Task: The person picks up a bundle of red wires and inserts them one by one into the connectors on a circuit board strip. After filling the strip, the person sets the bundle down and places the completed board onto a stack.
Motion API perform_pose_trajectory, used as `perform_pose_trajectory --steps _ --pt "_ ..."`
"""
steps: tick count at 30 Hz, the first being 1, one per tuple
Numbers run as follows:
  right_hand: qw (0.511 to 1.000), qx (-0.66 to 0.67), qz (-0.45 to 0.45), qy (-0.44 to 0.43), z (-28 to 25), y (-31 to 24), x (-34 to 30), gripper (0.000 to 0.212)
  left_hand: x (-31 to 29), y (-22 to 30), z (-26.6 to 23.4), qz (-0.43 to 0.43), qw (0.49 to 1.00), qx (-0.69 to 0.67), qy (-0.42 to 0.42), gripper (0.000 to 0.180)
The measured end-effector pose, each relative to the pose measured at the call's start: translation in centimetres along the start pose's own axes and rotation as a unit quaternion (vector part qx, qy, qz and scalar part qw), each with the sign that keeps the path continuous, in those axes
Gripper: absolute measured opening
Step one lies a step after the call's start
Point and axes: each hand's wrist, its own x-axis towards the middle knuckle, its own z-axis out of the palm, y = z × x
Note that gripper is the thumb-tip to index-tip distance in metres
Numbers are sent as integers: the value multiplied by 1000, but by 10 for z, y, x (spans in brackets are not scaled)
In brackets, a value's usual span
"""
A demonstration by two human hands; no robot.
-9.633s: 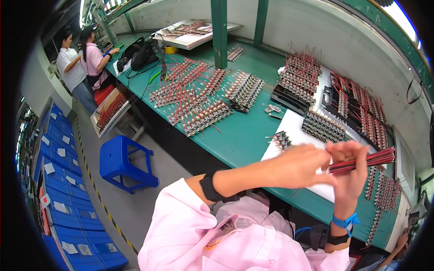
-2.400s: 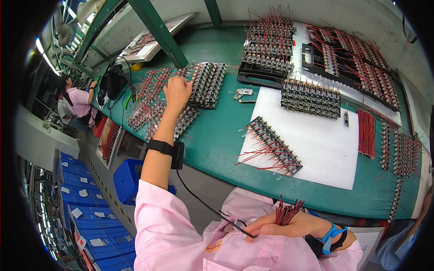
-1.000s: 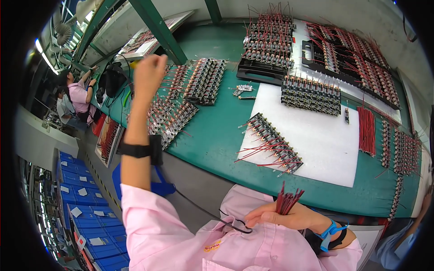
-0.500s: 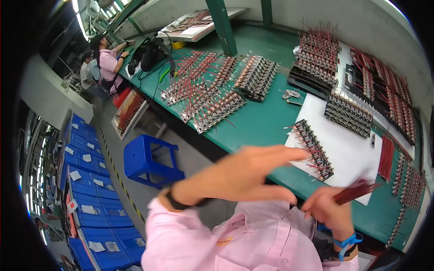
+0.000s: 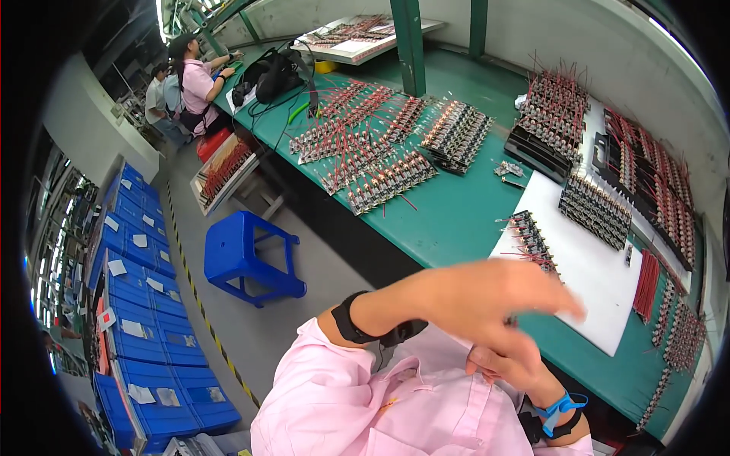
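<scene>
My left hand (image 5: 506, 300) reaches across in front of my chest, its fingers stretched out toward the right and smeared by motion, the thumb apart from them. Just below and partly behind it is my right hand (image 5: 517, 371), with curled fingers and a blue band at the wrist. The left hand covers much of it, so whatever it grips is hidden. Beyond the hands, a row of small circuit boards with red wires (image 5: 532, 242) lies on a white board (image 5: 589, 300), its near end covered by my left hand. A bundle of red wires (image 5: 646, 285) rests at the white board's right edge.
Wired circuit-board panels (image 5: 391, 181) cover the middle of the green bench (image 5: 456, 209); more stacks (image 5: 551, 114) stand at the back right. A green post (image 5: 408, 49) rises at the back. A blue stool (image 5: 251, 254) and blue bins (image 5: 156, 327) are on the left. A co-worker (image 5: 199, 83) sits far left.
My left hand has swung right, over my right hand. The right hand has moved left, and the red wires seen in it earlier are out of sight. The whole view has shifted slightly.
</scene>
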Motion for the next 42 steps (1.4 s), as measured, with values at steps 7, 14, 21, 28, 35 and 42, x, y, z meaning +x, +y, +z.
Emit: perform_pose_trajectory --steps 7,14,21,28,35,42 --pt "998 -15 -51 -24 4 -6 1 21 -2 -21 54 78 943 -302 117 44" --pt "994 49 72 69 -16 -23 6 17 -31 -44 21 172 692 -567 413 37" --pt "994 31 9 105 -60 -42 -50 15 -24 -125 -8 -157 747 -181 620 35" --pt "966 5 5 259 -103 -64 -55 17 -37 -160 14 -271 716 -299 570 31" --pt "914 -306 -123 236 -133 -69 34 12 6 -130 -3 -96 582 -627 509 28" --pt "919 -290 -168 206 -128 -71 98 12 42 -120 -6 -93 663 -541 509 36"
